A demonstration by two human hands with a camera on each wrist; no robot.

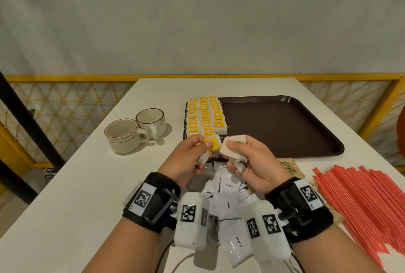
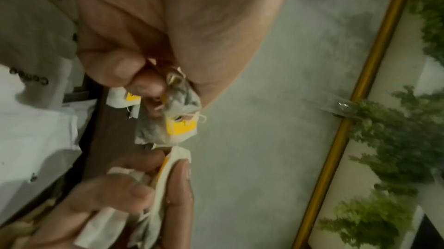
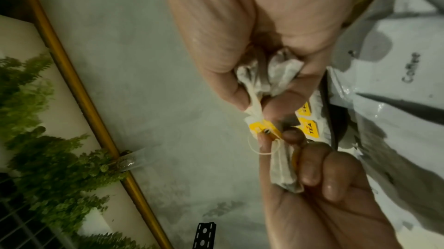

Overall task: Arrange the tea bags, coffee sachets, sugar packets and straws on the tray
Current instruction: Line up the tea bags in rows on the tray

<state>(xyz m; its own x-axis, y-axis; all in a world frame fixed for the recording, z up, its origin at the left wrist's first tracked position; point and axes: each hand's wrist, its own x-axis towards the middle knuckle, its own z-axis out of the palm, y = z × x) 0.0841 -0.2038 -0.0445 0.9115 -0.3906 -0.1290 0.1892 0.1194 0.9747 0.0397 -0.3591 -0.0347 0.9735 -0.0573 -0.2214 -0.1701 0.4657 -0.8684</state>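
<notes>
Both hands hold tea bags above the table: the left hand pinches a yellow-tagged bag, the right hand clutches several, probably separating them. Just beyond, neat tea-bag rows fill the tray's left edge.

Straws cut off by head view's right edge
</notes>
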